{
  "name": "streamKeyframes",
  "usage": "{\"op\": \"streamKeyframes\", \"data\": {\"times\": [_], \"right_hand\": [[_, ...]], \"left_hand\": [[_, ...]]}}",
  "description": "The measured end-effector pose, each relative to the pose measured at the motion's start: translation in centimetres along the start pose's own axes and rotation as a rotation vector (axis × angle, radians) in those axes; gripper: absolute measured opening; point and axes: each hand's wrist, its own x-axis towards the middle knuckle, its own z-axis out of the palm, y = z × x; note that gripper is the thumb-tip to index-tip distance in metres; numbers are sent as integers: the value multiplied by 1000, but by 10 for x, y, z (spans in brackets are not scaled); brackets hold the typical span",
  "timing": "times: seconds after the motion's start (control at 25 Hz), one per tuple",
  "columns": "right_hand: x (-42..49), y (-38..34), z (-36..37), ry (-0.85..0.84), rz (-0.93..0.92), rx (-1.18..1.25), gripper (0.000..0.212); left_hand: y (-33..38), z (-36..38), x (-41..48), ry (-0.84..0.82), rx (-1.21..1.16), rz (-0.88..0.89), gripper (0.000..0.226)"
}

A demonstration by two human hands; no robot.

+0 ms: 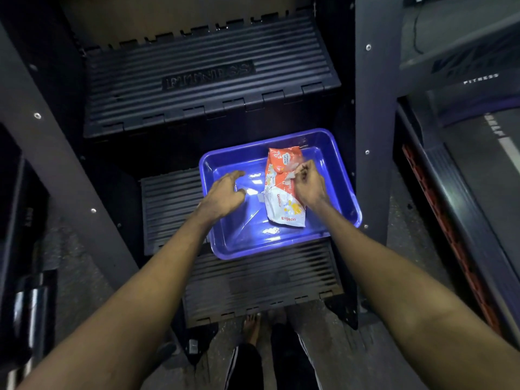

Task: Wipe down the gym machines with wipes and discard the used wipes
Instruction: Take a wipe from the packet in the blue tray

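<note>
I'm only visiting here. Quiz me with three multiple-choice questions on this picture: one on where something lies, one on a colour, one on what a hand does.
1. Where is the wipes pack? A) in the tray B) on the floor C) on the top step
2. The tray's colour? A) red B) blue C) green
3. The right hand is: A) hanging idle B) pinching the wipes pack C) gripping a rail
Answers: 1 A, tray walls surround it; 2 B, rim and floor are blue; 3 B, fingertips curl on its top.
</note>
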Motion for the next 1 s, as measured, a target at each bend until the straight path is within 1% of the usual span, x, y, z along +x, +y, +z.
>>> {"op": "streamKeyframes", "data": {"times": [0.16,0.24,0.32,0.36,0.44,0.52,0.64,0.68,0.84,0.92,1.0], "right_hand": [[-3,-10,4,1,102,173,9],[-6,-11,3,-33,151,221,17],[-9,-9,3,-78,120,158,30],[-9,-8,3,-84,87,91,31],[-12,-9,3,-91,4,-54,19],[-14,-10,3,-108,-69,-113,5],[-14,-13,1,-53,-54,-139,15],[-14,-14,1,-55,-38,-133,17],[-14,-19,-4,-113,-9,-141,40],[-16,-21,-6,-106,-27,-170,44],[-17,-28,-9,-87,-48,-167,43]], "left_hand": [[0,0,-3,7,-21,-4,56],[1,1,-4,7,-19,-1,57],[1,2,-5,12,-24,-4,58],[1,3,-6,15,-27,-8,59],[1,3,-6,16,-26,-11,59],[1,2,-6,11,-23,-8,59],[1,0,-4,2,-29,-13,60],[0,-1,-4,2,-34,-16,61],[-4,-4,-6,0,-45,-27,61],[-4,-6,-7,-2,-46,-35,61],[-6,-9,-8,-3,-55,-39,61]]}}
